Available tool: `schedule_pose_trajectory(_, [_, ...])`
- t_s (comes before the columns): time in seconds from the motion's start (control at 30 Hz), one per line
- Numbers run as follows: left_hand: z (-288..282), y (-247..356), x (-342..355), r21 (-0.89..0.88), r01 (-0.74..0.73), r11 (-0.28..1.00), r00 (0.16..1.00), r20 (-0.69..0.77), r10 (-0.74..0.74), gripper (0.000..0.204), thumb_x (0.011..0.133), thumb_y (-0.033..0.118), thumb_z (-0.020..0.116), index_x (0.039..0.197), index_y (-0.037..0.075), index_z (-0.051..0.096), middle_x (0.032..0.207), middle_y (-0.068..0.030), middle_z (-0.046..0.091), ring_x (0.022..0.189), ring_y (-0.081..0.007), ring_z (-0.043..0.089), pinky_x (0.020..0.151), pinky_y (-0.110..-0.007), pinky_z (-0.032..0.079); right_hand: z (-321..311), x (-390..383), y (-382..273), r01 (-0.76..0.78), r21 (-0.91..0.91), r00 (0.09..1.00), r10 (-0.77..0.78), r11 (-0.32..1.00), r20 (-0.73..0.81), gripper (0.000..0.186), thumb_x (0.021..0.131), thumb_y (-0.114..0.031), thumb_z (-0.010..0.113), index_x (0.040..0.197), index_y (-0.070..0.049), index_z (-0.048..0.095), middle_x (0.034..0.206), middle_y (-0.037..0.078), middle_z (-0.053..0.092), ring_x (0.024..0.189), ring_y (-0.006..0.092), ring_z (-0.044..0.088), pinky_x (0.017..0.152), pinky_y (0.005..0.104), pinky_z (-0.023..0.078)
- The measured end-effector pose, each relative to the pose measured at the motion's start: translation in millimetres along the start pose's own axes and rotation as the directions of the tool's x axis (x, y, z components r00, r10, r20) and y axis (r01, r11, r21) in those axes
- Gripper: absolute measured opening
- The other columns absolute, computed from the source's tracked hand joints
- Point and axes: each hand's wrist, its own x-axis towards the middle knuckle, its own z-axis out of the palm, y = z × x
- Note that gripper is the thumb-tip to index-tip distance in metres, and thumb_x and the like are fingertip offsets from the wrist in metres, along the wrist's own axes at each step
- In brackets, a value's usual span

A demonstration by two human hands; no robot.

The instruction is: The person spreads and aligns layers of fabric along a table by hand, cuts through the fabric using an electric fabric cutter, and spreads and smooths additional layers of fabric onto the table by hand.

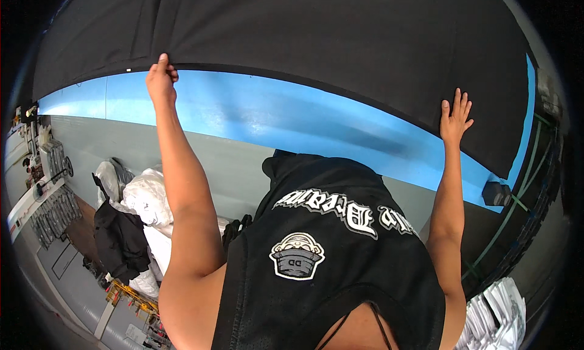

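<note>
A wide sheet of black fabric (316, 40) lies over the blue tabletop (243, 103), its near edge crossing the view in a curve. At that edge, on the left, my left hand (162, 81) is closed with the fabric's border pinched between thumb and fingers. A fold runs away from me through the cloth just beyond it. My right hand (455, 117) rests flat on the fabric near its right end, fingers apart. A small white tag (128, 70) shows at the edge, left of my left hand.
A dark block-like object (496, 193) sits at the table's near right corner. White plastic bundles (148, 197) and a black garment (118, 237) are at the lower left. A stack of white sheets (497, 316) stands at the lower right.
</note>
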Motion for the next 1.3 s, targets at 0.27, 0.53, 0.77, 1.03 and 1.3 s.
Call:
schedule_pose_trajectory(0.27, [-10, -33, 11, 0.276, -0.168, 0.946, 0.985, 0.0, 0.175, 0.042, 0.086, 0.031, 0.066, 0.06, 0.007, 0.044, 0.051, 0.0002, 0.044, 0.044, -0.0075, 0.041, 0.04, -0.023, 0.031, -1, -3, 0, 0.036, 0.029, 0.999, -0.035, 0.999, -0.018, 0.059, 0.091, -0.053, 0.042, 0.142, -0.025, 0.033, 0.15, 0.009, 0.024, 0.14, 0.0313, 0.017, 0.103, 0.0664, 0.008])
schedule_pose_trajectory(0.53, [4, -34, -2, 0.744, -0.333, 0.58, 0.898, 0.062, 0.436, 0.049, 0.087, 0.036, 0.061, 0.063, -0.006, 0.051, 0.056, -0.0182, 0.053, 0.051, -0.0243, 0.047, 0.054, -0.037, 0.041, -2, -4, 9, 0.045, 0.008, 0.999, -0.045, 0.999, -0.021, 0.06, 0.091, -0.055, 0.04, 0.143, -0.024, 0.032, 0.151, 0.009, 0.023, 0.14, 0.0313, 0.016, 0.102, 0.0668, 0.007])
schedule_pose_trajectory(0.77, [-4, -38, 11, 0.775, -0.428, 0.465, 0.857, 0.184, 0.482, 0.045, 0.088, 0.036, 0.06, 0.069, -0.005, 0.056, 0.065, -0.0243, 0.056, 0.058, -0.0356, 0.054, 0.058, -0.041, 0.044, -16, -3, -13, 0.165, 0.162, 0.984, -0.152, 0.973, -0.09, 0.051, 0.09, -0.036, 0.051, 0.136, -0.016, 0.042, 0.142, 0.017, 0.036, 0.133, 0.0326, 0.03, 0.1, 0.0594, 0.022])
schedule_pose_trajectory(1.03, [-9, -27, 16, 0.838, -0.406, 0.365, 0.851, 0.2, 0.485, 0.055, 0.088, 0.041, 0.058, 0.061, -0.006, 0.048, 0.057, -0.0225, 0.052, 0.051, -0.0316, 0.046, 0.052, -0.041, 0.04, -4, -24, -58, 0.051, 0.052, 0.999, -0.052, 0.997, 0.011, 0.058, 0.091, -0.056, 0.037, 0.141, -0.027, 0.034, 0.151, 0.009, 0.022, 0.14, 0.0342, 0.013, 0.104, 0.0665, 0.004])
schedule_pose_trajectory(1.3, [-13, -24, 17, 0.821, -0.44, 0.363, 0.844, 0.241, 0.478, 0.051, 0.088, 0.04, 0.058, 0.065, -0.006, 0.052, 0.063, -0.0266, 0.054, 0.059, -0.0422, 0.05, 0.055, -0.043, 0.042, -4, -20, -53, 0.067, -0.015, 0.997, -0.066, 0.998, 0.028, 0.057, 0.092, -0.051, 0.041, 0.142, -0.026, 0.033, 0.15, 0.009, 0.025, 0.139, 0.0341, 0.016, 0.102, 0.0672, 0.009])
